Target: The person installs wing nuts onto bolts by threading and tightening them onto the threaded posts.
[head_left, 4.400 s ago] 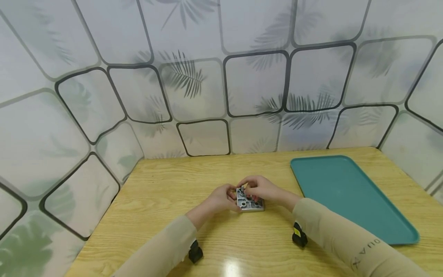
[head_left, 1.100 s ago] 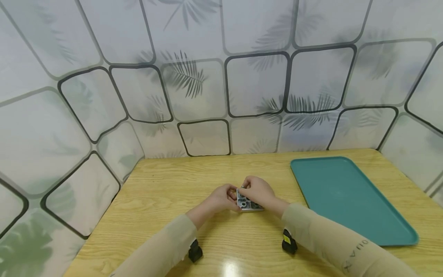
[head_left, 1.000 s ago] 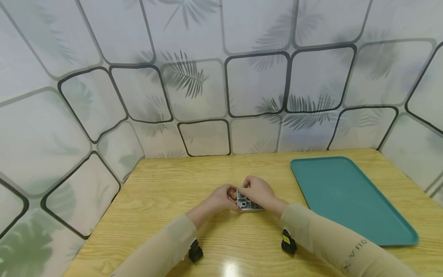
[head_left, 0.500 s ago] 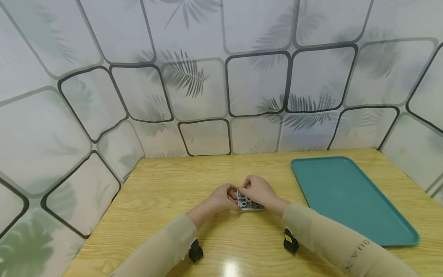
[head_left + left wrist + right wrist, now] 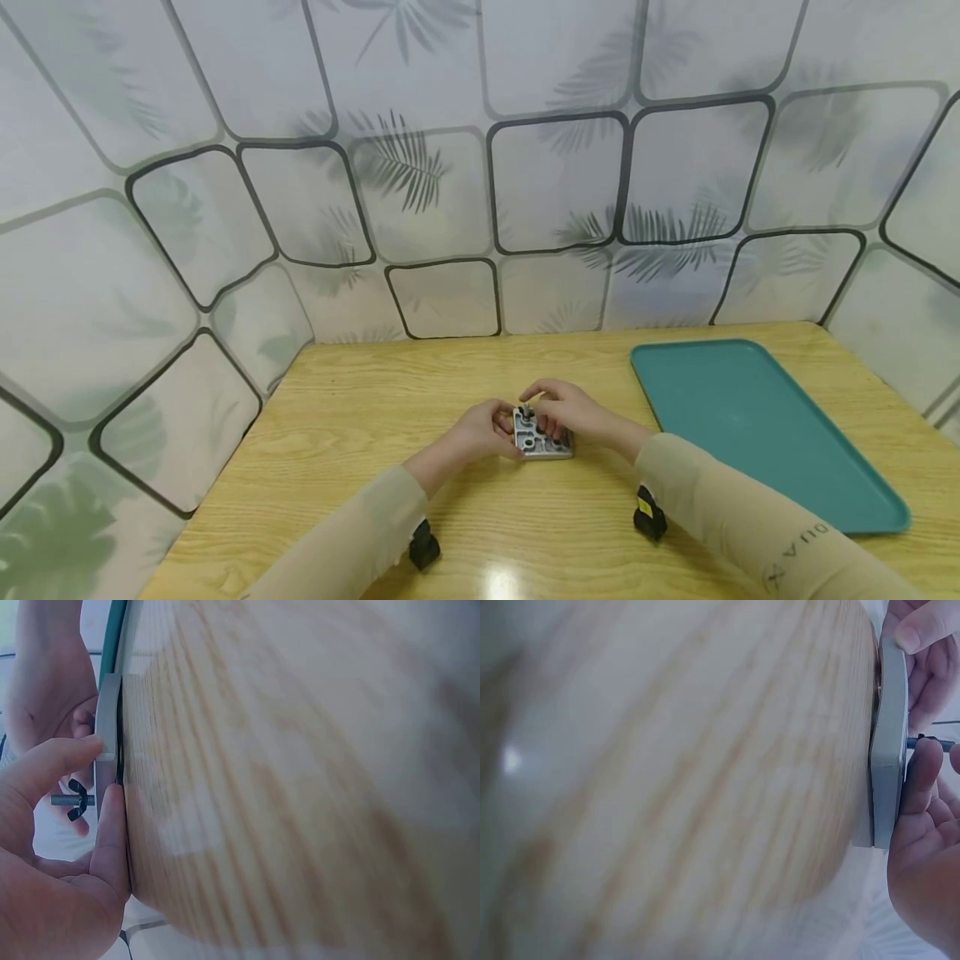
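Observation:
A grey metal plate [image 5: 534,444] with round holes and recesses lies flat on the wooden table. From its upper left corner a threaded bolt [image 5: 61,800] sticks up, with a black wing nut [image 5: 77,800] on it near the plate. My left hand [image 5: 480,429] grips the plate's left edge, thumb on the near side and fingers behind. My right hand [image 5: 573,410] is over the plate. Its thumb and index finger stand apart on either side of the wing nut, and the other fingers are curled over the plate. The right fingertips are partly hidden.
A teal tray [image 5: 757,425] lies on the right of the wooden table [image 5: 390,383]. Patterned fabric [image 5: 555,183] hangs behind and at both sides. A black wrist camera [image 5: 424,546] sits under the left sleeve, another black camera [image 5: 649,514] under the right.
Half a second ago the right hand was turned inward, covering the wing nut. Now it has rolled back to the right with thumb and index finger parted, uncovering the nut. Left hand and plate stay put.

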{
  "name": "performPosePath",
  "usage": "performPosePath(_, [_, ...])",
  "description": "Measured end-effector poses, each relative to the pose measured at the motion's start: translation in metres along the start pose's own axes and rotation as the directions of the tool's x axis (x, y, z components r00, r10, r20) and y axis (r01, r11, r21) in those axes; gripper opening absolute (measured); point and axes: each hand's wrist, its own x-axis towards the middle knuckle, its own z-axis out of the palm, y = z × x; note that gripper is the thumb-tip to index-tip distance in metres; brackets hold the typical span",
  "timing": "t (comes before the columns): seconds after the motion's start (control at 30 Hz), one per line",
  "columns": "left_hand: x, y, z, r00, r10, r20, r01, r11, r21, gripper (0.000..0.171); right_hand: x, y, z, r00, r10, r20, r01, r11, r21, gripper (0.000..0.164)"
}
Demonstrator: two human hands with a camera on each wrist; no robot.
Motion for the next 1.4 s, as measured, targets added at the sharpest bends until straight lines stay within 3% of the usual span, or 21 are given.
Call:
performPosePath(0.4, [-0.0016, 0.001, 0.0001, 1.0, 0.001, -0.001, -0.001, 1.0, -0.011, 0.078, -0.0037, -0.0009, 0.0005, 0.997, -0.058, 0.045, 0.061, 0.996, -0.065, 0.041])
performPosePath(1.0, [0.001, -0.0011, -0.0006, 1.0, 0.001, 0.003, -0.001, 1.0, 0.006, 0.076, -0.0018, -0.0014, 0.0007, 0.999, -0.032, 0.029, 0.032, 0.999, 0.007, 0.037])
performPosePath(1.4, [-0.0002, 0.0009, -0.0002, 1.0, 0.004, 0.004, -0.004, 1.0, 0.01, 0.074, -0.0015, -0.0005, 0.0027, 1.0, -0.021, 0.009, 0.021, 1.0, -0.017, 0.035])
